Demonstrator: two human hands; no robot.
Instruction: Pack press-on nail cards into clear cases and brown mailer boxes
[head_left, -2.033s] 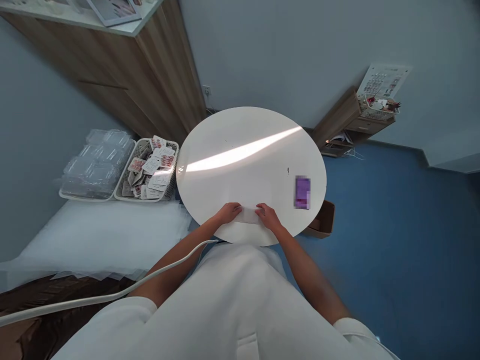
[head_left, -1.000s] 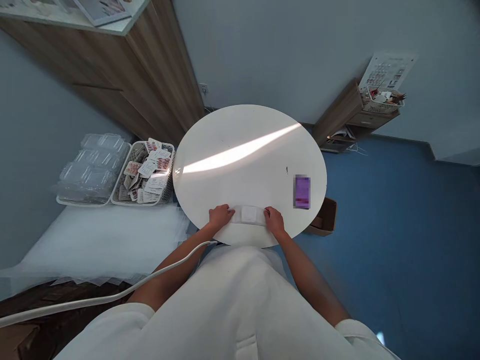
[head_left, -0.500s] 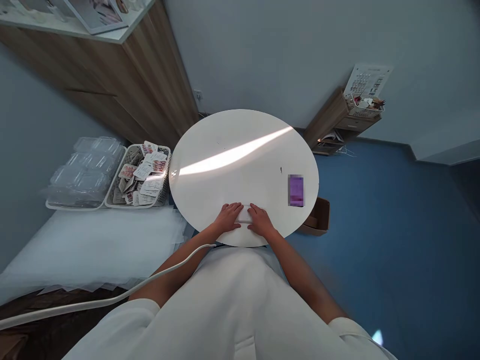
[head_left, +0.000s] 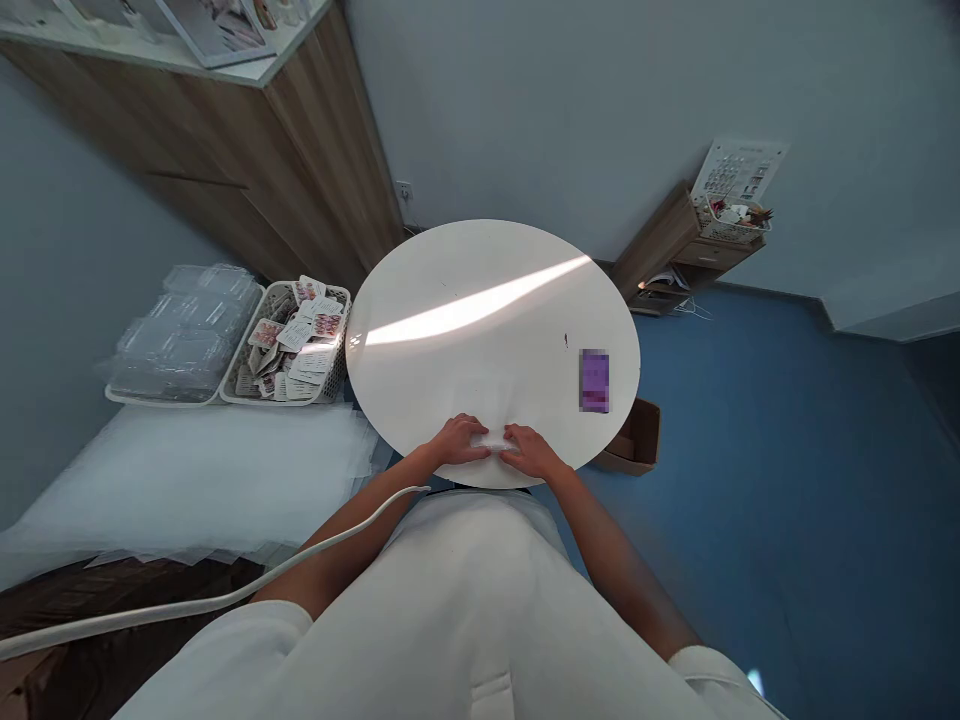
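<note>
Head view: white wrap (head_left: 495, 440) lies between left fingers (head_left: 471, 427) and right fingers (head_left: 519, 433)

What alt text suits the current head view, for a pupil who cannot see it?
A person's left hand and right hand touch a small whitish piece at the near side of a white table. A pixelated purple item lies rightward; a basket of cards stands left.

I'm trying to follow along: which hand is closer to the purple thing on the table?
Right. In this view, the right hand sits lower and left of the purple item; the left hand is farther left.
</note>
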